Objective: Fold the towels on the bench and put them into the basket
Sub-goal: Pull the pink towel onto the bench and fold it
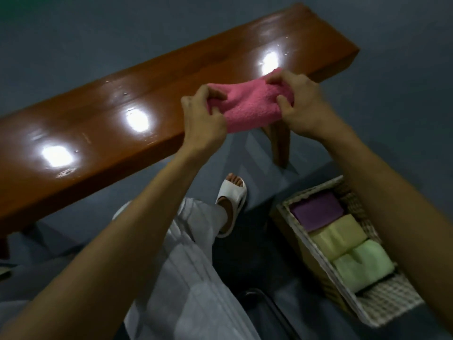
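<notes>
Head view: the pink towel (247, 106) sits just above frame centre, at the near edge of the surface (98, 114), folded into a compact bundle. Whether it rests on the wood or hangs just clear of it cannot be told.

The left hand (203, 114) pinches the towel's 9 o'clock end; the right hand (301, 106) pinches its 3 o'clock end. Both are clamped on the cloth, with the bundle spanning between them.

Judgement on the step: the fold looks nearly finished. To do it well, line up the edges, keep even tension at both ends, and carry the bundle without letting the layers slip.

Materials: the towel is a fluffy, soft terry that will sag if held by one end. The surface is a long plank of glossy varnished wood showing bright lamp reflections.

At 4 o'clock, a pale woven basket (389, 305) stands on the floor. It holds the purple towel (316, 209), the yellow towel (335, 236) and the green towel (362, 268) in a row, each touching the next, with free space at its near end.
</notes>
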Available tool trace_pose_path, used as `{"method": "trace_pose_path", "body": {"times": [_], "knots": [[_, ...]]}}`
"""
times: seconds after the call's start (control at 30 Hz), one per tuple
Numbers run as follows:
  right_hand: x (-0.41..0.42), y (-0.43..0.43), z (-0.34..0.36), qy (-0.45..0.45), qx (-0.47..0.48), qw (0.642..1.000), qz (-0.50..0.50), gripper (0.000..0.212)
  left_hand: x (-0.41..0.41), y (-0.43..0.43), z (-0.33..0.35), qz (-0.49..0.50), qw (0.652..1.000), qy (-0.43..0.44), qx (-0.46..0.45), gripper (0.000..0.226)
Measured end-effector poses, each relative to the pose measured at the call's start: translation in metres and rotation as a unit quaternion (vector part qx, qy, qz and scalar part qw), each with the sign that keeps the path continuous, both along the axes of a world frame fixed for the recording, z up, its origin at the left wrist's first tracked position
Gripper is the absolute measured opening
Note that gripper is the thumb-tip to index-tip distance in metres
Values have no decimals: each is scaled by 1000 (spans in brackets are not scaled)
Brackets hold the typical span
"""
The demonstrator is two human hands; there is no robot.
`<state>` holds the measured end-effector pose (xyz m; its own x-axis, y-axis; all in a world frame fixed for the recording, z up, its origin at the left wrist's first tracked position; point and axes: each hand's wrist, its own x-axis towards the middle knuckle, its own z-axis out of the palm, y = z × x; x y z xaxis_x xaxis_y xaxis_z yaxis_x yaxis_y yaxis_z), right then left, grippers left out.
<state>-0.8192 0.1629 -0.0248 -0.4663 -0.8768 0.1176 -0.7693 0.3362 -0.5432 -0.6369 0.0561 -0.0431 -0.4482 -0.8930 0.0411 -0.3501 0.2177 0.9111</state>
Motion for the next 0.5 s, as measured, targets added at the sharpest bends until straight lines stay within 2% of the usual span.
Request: {"method": "trace_pose_path", "body": {"times": [0.3, 0.5], "knots": [[-57, 87, -49, -4, 76, 991, -109, 45, -77, 103, -53, 1, 994, 12, 104, 37], [-84, 152, -112, -111, 76, 979, -155, 50, -98, 181, -100, 7, 982, -45, 186, 37]]}}
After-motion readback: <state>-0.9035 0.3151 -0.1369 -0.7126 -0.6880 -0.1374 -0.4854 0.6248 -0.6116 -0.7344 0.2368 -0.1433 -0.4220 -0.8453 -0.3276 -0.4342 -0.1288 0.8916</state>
